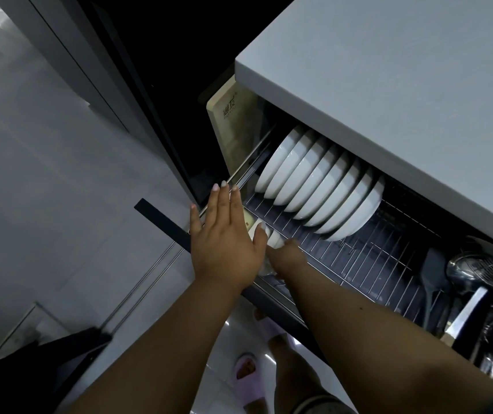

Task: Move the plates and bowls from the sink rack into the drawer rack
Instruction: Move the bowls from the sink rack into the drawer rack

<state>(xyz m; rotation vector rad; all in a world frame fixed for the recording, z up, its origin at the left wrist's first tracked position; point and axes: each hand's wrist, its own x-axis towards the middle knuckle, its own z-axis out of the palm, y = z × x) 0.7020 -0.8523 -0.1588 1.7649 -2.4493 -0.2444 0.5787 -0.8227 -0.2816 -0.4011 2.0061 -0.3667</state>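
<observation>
Drawer rack [359, 258] — wire grid, pulled out from under the grey desk [388, 85], dark liner beneath the wires.

Bowls [320, 186] — white, a row of about eight standing on edge and nested one against the next, in the rear left part of the rack, partly under the desk's edge.

Left hand [224, 237] — fingers straight and spread wide, palm down over the front left corner of the drawer, fingertips reaching the rail; holds nothing.

Right hand [287, 258] — reaching in beside and partly beneath the left hand, at a small white piece of crockery [276, 239] at the rack's front left; its fingers are hidden, so whether it grips the piece cannot be told.

Utensils [460, 279] — dark spatula, metal ladles and strainer, in the right-hand compartment of the drawer.

Cutting board [227, 121] — pale, upright against the drawer's left side, printed mark near its top.

Floor [45, 174] — grey tile; feet in lilac slippers [248, 380] below the drawer.
</observation>
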